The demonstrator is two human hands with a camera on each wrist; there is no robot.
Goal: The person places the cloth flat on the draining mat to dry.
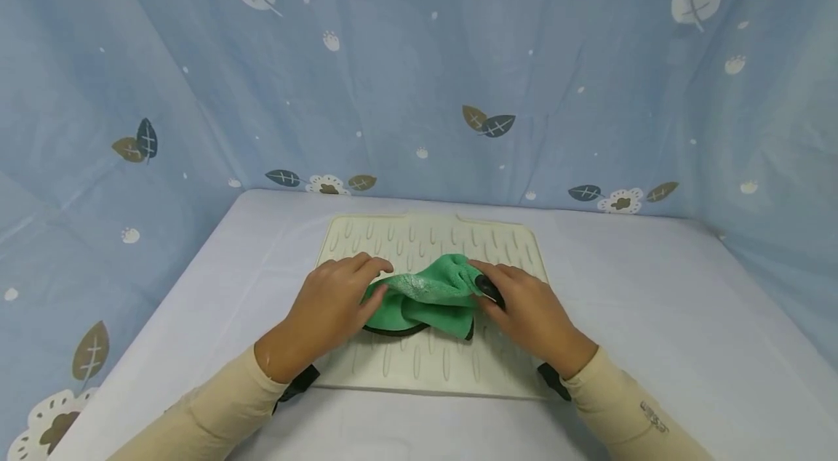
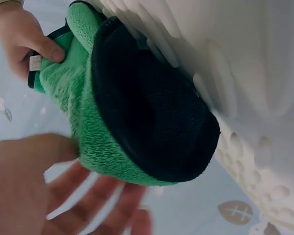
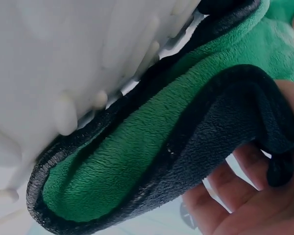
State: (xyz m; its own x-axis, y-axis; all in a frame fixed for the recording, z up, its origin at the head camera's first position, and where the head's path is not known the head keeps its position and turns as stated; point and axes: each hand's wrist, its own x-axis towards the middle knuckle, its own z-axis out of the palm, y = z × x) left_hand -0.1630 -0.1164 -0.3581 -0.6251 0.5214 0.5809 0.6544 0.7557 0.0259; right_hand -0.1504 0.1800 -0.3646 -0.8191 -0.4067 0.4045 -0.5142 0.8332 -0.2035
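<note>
A green plush cleaning cloth (image 1: 440,288) with dark edging and a dark reverse side is bunched over a cream ridged drying mat (image 1: 419,379). My right hand (image 1: 524,301) pinches its right end, thumb on the green side near a small white tag (image 2: 35,62) in the left wrist view. In the right wrist view, the fingers (image 3: 220,196) lie behind the dark fold. At the cloth's left end is my left hand (image 1: 337,297), thumb touching the green edge. Its other fingers (image 2: 88,196) are spread and fairly straight below the cloth in the left wrist view.
The mat lies on a white-covered table (image 1: 655,315), and a shallow rim runs round its border. A blue curtain (image 1: 419,68) with printed leaves hangs behind and along the sides. Dark straps (image 1: 301,382) sit at both wrists.
</note>
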